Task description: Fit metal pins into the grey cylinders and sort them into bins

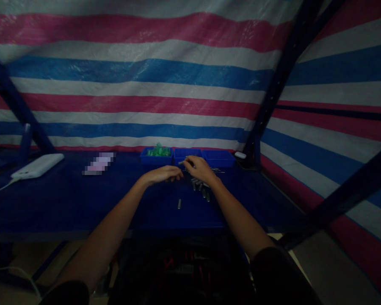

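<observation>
My right hand (197,167) pinches a small grey metal piece (181,162) between thumb and fingertips, just in front of the blue bins. Close by on its left, my left hand (165,173) has its fingers bent and drawn together; whatever may be between them is too dark to make out. Several short metal pieces (204,193) lie in a loose group under and beside my right wrist. One separate metal piece (179,203) rests nearer the table's front edge. Thin, bright, pin-like sticks (218,171) are scattered behind my right hand, which partly covers them.
Along the back stand a blue bin (148,161) holding green plastic-like items, a second blue bin (179,151) and a third (220,163). A white power bank (38,166) with a cable and a blurred-out flat item (99,163) lie left. A small white case (240,155) sits right, near the frame post.
</observation>
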Tool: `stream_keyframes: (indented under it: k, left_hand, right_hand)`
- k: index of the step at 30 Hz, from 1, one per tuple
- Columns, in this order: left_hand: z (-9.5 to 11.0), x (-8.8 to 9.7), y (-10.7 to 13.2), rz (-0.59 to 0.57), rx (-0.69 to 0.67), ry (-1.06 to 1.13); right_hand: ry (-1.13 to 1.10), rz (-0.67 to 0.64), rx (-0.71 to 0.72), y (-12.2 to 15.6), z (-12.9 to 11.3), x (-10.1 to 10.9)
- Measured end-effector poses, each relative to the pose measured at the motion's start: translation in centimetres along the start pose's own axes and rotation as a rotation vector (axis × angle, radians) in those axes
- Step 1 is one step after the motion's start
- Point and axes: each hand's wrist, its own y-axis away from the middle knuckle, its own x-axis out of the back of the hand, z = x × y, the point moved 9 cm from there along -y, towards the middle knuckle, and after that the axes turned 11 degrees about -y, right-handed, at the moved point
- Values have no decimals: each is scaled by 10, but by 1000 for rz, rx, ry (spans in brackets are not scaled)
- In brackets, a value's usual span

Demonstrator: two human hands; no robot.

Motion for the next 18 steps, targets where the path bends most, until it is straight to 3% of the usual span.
stream_keyframes:
  k: [2,3,5,9,13,18]
  left_hand:
    - [15,-29,16,-325,-83,-101]
    - [20,-39,25,-426,-115,-174]
    - [27,-48,34,-495,-163,-339]
    - [32,-51,32,-414,-213,-487]
    - [17,-46,18,-308,-153,-396]
    - [-9,-5,-4,115,-27,-390]
  right_hand:
    - [21,69,-46,0,5,11]
    - [28,114,-68,0,8,18]
    - [53,213,-109,-1,16,31]
    - [189,358,-253,-1,39,49]
    - [252,346,-388,3,60,49]
    - [91,173,-246,4,41,22]
